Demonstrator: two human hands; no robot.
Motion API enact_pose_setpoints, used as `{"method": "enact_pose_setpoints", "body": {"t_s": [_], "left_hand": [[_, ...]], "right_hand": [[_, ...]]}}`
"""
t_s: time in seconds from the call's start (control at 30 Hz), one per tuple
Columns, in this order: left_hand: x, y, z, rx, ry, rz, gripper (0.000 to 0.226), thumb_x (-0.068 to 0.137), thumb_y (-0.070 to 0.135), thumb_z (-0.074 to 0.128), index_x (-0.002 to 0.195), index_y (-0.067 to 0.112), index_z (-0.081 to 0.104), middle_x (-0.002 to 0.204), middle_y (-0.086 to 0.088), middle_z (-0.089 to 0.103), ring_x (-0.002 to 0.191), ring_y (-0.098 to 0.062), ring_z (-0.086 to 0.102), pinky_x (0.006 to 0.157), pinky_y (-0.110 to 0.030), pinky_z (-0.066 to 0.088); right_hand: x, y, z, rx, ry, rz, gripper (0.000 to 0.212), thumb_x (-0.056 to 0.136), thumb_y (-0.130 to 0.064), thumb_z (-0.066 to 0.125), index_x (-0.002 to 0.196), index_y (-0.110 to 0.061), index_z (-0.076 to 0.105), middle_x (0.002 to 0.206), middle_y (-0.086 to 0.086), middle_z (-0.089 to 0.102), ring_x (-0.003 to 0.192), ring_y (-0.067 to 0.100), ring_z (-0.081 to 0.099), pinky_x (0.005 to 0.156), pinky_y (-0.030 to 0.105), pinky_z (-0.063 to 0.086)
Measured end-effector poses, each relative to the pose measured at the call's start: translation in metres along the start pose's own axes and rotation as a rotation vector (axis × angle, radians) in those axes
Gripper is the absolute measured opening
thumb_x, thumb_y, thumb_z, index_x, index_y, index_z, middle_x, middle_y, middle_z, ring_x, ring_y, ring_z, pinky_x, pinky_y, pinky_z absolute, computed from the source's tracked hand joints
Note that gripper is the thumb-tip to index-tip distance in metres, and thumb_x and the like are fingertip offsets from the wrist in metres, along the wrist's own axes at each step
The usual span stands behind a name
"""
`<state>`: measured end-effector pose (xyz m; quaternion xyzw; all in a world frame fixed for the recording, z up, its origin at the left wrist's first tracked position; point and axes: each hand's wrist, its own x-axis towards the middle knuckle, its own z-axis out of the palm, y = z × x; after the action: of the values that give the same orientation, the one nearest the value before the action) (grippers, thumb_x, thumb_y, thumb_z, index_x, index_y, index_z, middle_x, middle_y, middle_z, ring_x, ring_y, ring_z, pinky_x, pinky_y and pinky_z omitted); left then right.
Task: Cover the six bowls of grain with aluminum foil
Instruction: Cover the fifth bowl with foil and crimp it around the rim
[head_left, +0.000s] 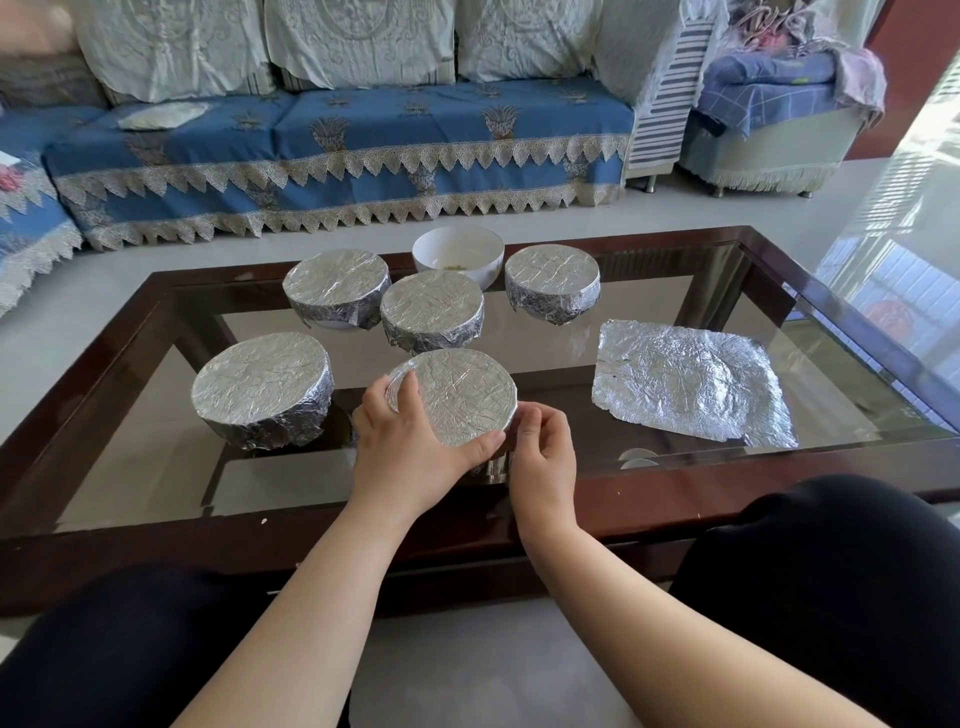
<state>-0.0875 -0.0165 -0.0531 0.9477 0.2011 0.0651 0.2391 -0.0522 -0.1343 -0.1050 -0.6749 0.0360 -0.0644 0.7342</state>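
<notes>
Hidden or unclear: the near side wall of the front bowl (457, 395) sits behind both hands, so how far its foil wraps down there cannot be told. The contents of all 5 foil-covered bowls are concealed. The 1 open white bowl (458, 255) at the back shows only a small patch of greenish grain low inside; its front is cut off by the middle covered bowl (432, 312). Both forearms run out of frame at the bottom edge.

Hands: the left hand (402, 447) is spread fairly wide around the front bowl's left and near rim — thumb lying along the near edge of the foil top, fingers curled up over the left edge, pressing the foil. The right hand (543, 457) is partly curled at the bowl's right near side, fingertips touching the foil skirt just below the rim; it grips nothing apart from that foil.

Layout on the glass-topped table (675, 306): covered bowls at back left (336, 286), back right (552, 280), front left (262, 392), plus the middle and front ones. A loose crinkled foil sheet (685, 384) lies flat to the right, apart from every bowl. Dark-clothed knees flank the arms.
</notes>
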Motion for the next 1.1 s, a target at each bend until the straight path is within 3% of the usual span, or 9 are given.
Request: {"method": "enact_pose_setpoints", "body": {"t_s": [0.07,0.27,0.53,0.77,0.93,1.1], "left_hand": [[0.000,0.000,0.000,-0.013,-0.003,-0.005,0.124,0.063,0.081,0.064,0.155,0.015,0.011,0.155,-0.009,0.006,0.140,-0.034,0.014,0.116,-0.045,0.025],[-0.001,0.002,0.001,-0.016,0.014,0.006,0.125,0.063,0.080,0.066,0.155,0.014,0.012,0.155,-0.010,0.007,0.140,-0.035,0.014,0.116,-0.045,0.024],[0.000,0.004,0.001,0.012,0.008,-0.006,0.120,0.065,0.079,0.064,0.154,0.014,0.016,0.156,-0.013,0.006,0.140,-0.036,0.013,0.116,-0.045,0.023],[0.001,0.005,0.001,0.025,0.013,-0.004,0.120,0.066,0.079,0.063,0.154,0.013,0.015,0.156,-0.013,0.006,0.140,-0.036,0.014,0.115,-0.046,0.025],[-0.001,0.005,0.002,0.033,0.030,-0.002,0.120,0.066,0.079,0.063,0.154,0.013,0.015,0.156,-0.015,0.007,0.140,-0.037,0.014,0.115,-0.046,0.024],[0.000,0.005,0.002,0.041,0.039,0.000,0.119,0.067,0.079,0.063,0.154,0.012,0.015,0.156,-0.015,0.007,0.140,-0.038,0.015,0.114,-0.046,0.025]], "right_hand": [[-0.001,0.002,0.000,0.010,-0.019,0.014,0.012,0.101,-0.027,0.051,0.097,-0.022,0.061,0.097,-0.009,0.068,0.091,0.002,0.062,0.085,0.022,0.049],[0.005,0.002,0.002,0.003,0.052,0.055,0.018,0.098,-0.024,0.057,0.081,-0.019,0.055,0.077,-0.009,0.058,0.064,-0.009,0.051,0.067,0.012,0.041],[0.014,0.003,0.010,-0.008,0.082,0.093,0.018,0.099,-0.027,0.054,0.083,-0.020,0.054,0.079,-0.007,0.057,0.070,0.003,0.051,0.065,0.012,0.040],[0.021,0.002,0.013,0.010,0.111,0.123,0.005,0.098,-0.024,0.056,0.095,-0.022,0.059,0.090,-0.007,0.063,0.082,0.006,0.058,0.080,0.024,0.047],[0.028,0.003,0.018,0.007,0.101,0.187,0.009,0.098,-0.020,0.054,0.102,-0.018,0.063,0.099,0.000,0.068,0.095,0.015,0.065,0.090,0.036,0.053],[0.032,0.000,0.019,-0.052,0.067,0.196,0.016,0.098,-0.014,0.053,0.089,-0.026,0.059,0.099,0.001,0.068,0.095,0.017,0.065,0.089,0.036,0.054]]}}
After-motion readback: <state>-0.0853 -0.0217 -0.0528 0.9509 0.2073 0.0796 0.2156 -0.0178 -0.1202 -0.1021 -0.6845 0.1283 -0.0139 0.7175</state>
